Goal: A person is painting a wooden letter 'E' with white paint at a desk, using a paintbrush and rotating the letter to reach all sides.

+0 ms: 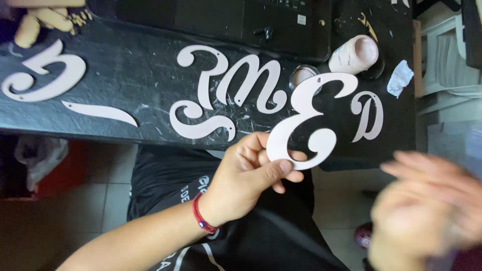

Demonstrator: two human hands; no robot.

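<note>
Holding a pale flat curly letter by its lower end, the left hand has its grip closed on it with thumb and fingers, above the edge of the dark tabletop. The right hand is blurred, and I cannot tell its grip. Other pale letters lie flat on the tabletop, near a cup.

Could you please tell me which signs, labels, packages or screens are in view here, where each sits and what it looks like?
Cut-out script sign pieces: pale, curly, flat on the black table.
Largest curly piece: pale, pinched at its lower edge by the left hand.
Small piece: pale, near the table's right end.
Laptop: dark, top edge; small pale sticker, square.
Right hand: blurred, apart.
</note>
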